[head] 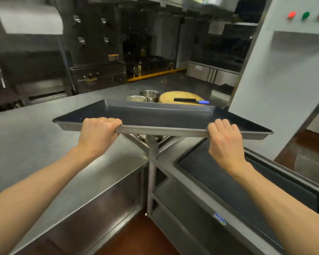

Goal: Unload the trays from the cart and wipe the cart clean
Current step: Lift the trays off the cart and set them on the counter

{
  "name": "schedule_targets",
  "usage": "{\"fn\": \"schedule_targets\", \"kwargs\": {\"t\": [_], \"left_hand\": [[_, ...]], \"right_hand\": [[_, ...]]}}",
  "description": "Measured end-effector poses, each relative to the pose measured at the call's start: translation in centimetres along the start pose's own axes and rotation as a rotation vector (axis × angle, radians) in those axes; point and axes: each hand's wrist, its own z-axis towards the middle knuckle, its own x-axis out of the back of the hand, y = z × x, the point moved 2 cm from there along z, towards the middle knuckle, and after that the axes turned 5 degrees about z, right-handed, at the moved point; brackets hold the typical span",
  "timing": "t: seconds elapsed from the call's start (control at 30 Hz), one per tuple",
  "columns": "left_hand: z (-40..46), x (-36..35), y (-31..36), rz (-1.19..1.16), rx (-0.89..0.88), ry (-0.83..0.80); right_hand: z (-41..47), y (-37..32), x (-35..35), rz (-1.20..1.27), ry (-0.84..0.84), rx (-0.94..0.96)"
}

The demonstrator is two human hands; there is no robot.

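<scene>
A dark, shallow baking tray [160, 115] hangs level in the air above the gap between the counter and the cart. My left hand [98, 133] grips its near rim left of centre. My right hand [225, 142] clamps the same rim further right. Below my right arm stands the steel cart [191, 183], and another dark tray [228, 179] lies flat on its top shelf. The cart's lower shelves [173, 203] show bare metal where I can see them.
A long steel counter [50, 140] runs to the left. Behind the held tray sit two metal bowls [149, 95], a round wooden board [180, 98] and a blue-handled knife [191, 101]. A white machine [284, 74] with coloured buttons rises at the right.
</scene>
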Motion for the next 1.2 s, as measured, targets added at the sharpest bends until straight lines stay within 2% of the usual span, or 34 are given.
{"fn": "schedule_targets", "kwargs": {"t": [0.2,0.47,0.67,0.9,1.2], "left_hand": [[-8.2,5.7,-8.3,0.142,0.145,-0.075],[-21.9,12.7,-19.6,0.316,0.364,-0.169],[-29.4,14.7,-24.5,0.372,0.495,-0.235],[-32.5,12.5,-26.7,0.420,0.663,-0.337],[-33.4,5.3,-29.1,0.435,0.719,-0.432]], "right_hand": [[3.1,-10.3,-0.5,0.090,0.004,0.157],[5.3,-28.3,-0.1,0.273,0.036,0.367],[5.8,-38.0,-1.8,0.381,-0.007,0.479],[6.9,-44.1,-6.9,0.407,-0.080,0.587],[7.9,-47.2,-14.4,0.433,-0.155,0.660]]}}
